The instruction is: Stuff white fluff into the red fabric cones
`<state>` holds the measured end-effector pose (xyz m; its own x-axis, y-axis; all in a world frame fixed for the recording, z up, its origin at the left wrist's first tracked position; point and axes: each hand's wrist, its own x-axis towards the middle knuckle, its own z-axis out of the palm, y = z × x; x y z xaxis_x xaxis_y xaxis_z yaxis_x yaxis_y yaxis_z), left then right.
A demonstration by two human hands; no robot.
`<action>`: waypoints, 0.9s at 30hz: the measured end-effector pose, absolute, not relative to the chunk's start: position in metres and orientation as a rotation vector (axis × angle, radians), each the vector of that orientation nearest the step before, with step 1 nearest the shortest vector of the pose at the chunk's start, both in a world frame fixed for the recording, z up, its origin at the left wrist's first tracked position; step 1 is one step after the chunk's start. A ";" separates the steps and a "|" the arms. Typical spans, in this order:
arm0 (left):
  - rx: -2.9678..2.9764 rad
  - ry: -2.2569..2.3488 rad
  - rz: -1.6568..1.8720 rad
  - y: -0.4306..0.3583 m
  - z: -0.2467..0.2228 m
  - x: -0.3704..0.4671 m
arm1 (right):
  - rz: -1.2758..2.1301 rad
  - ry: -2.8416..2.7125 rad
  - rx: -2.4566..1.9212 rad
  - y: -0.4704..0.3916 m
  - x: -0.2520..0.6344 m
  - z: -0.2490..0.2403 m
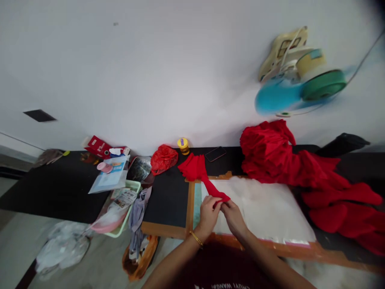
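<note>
Both my hands are closed on the end of a narrow red sock (215, 192), above the table's near part. My left hand (209, 212) pinches it from the left, fingers bent around the fabric. Close beside it, my right hand (234, 216) grips the tip between thumb and fingers. The sock's far end reaches toward a small bunch of red socks (193, 166); whether it lies on them or joins them I cannot tell. Under my right hand spreads a stack of white, plastic-looking sheets (267, 208). A large heap of red socks (270, 154) lies to the right.
At the back are a phone (215, 154), a yellow-lidded jar (183, 146) and a red plastic bag (164, 159). A pale green basket (135, 186) stands left. A blue-bladed fan (279, 96) hangs on the wall at upper right. An orange bag (144, 261) sits below the table edge.
</note>
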<state>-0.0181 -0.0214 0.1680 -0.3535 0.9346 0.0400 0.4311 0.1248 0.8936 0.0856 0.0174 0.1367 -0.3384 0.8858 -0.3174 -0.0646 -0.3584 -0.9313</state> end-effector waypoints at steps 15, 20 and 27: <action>0.126 1.135 1.895 -0.014 0.241 -0.051 | 1.621 -1.270 -0.933 0.016 0.036 0.219; 0.011 1.175 1.970 -0.004 0.251 -0.041 | 1.233 -1.555 -0.901 0.021 0.024 0.210; 0.079 1.263 1.877 -0.012 0.259 -0.047 | 1.135 -1.870 -0.817 0.021 0.033 0.160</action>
